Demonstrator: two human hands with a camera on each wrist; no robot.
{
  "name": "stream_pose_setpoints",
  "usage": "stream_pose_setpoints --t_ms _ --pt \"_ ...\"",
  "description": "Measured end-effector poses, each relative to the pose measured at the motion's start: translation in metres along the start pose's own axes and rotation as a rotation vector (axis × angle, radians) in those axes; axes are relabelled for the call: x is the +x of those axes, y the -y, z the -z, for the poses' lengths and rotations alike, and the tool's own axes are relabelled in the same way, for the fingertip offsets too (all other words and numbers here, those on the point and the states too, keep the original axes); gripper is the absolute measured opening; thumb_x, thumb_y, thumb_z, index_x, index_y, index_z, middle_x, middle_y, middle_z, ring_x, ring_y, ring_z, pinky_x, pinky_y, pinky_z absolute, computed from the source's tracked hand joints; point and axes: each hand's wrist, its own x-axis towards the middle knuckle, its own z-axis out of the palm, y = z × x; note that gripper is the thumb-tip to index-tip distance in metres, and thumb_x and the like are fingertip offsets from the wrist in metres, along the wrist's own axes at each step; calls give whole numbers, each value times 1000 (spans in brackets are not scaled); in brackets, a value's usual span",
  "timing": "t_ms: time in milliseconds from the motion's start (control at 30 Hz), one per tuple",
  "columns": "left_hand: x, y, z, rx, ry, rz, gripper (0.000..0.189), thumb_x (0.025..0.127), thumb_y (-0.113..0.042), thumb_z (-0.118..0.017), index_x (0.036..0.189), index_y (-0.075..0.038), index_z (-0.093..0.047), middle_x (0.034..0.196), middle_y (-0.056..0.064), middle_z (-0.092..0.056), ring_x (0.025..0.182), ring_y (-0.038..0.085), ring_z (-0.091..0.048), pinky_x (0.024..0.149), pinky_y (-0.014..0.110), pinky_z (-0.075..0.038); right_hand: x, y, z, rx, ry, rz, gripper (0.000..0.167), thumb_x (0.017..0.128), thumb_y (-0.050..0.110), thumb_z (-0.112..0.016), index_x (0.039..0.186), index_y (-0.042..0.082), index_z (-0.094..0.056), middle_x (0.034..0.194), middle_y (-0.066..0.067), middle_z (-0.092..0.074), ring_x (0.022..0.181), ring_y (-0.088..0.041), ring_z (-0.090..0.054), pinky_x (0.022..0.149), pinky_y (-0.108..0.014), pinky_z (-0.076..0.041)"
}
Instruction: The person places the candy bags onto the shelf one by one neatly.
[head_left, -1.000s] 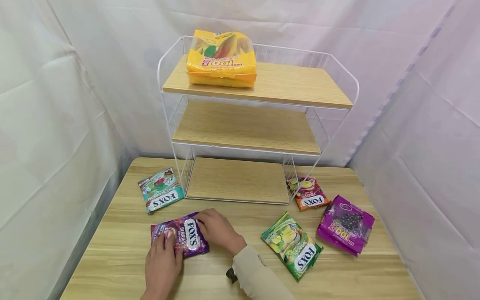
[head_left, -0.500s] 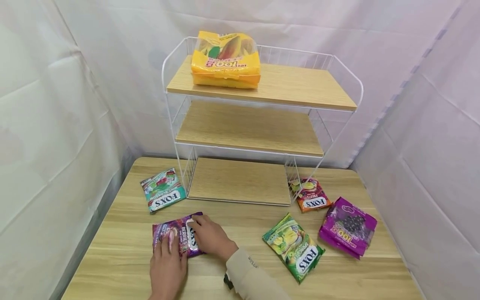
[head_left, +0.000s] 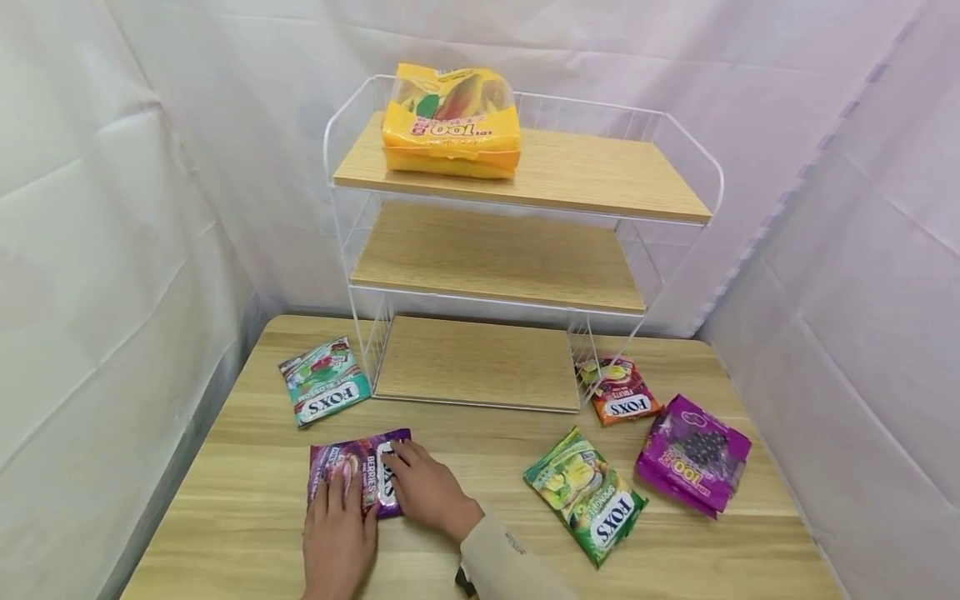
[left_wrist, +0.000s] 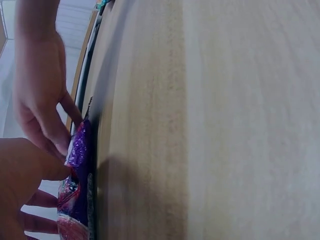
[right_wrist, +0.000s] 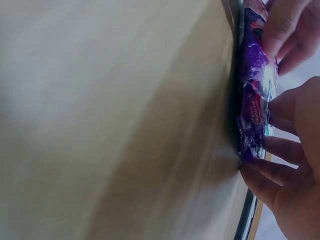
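From left to right, pale creased cloth (head_left: 150, 333) forms the left, back and right walls around a wood-grain desk (head_left: 225, 508). A berries packet (head_left: 369, 471) lies flat at its front left. The left hand (head_left: 339, 537) rests on the packet with fingers nearly straight; the right hand (head_left: 435, 496), fingers extended, touches its labelled end.

The left wrist view shows the packet edge-on, with the left thumb (left_wrist: 47, 167) against its near side. The right wrist view shows right fingertips at the crinkled end seam, low beside the desk; the head view looks down on the printed front instead.

A teal mint packet (head_left: 325, 383) lies behind, just left of the three-tier rack (head_left: 495, 258), whose top shelf carries a yellow bag (head_left: 450, 125) at its left. Then come a green packet (head_left: 588, 500), a red-orange packet (head_left: 622, 392) partly crossed by the rack's wire side, and a violet bag (head_left: 696, 458). The left hand covers part of the berries packet; a beige sleeve (head_left: 513, 562) hides some desk.
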Motion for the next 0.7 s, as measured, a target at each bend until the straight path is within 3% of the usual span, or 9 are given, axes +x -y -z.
stream_pose_setpoints --t_ms 500,700 --pt "3 0 -4 -21 18 -127 60 76 -24 -76 126 5 -58 130 26 -52 122 51 -40 101 62 -32 -28 -4 -7 -75 -120 41 37 98 25 -50 129 7 -58 139 -12 -49 132 -28 -41 107 -33 -34" --pt "4 -2 -7 -21 42 -139 60 76 -25 -76 126 4 -58 128 26 -52 122 52 -39 100 63 -32 -36 -5 -9 -69 -154 44 37 98 25 -50 130 7 -57 138 -10 -49 132 -25 -41 108 -31 -33"
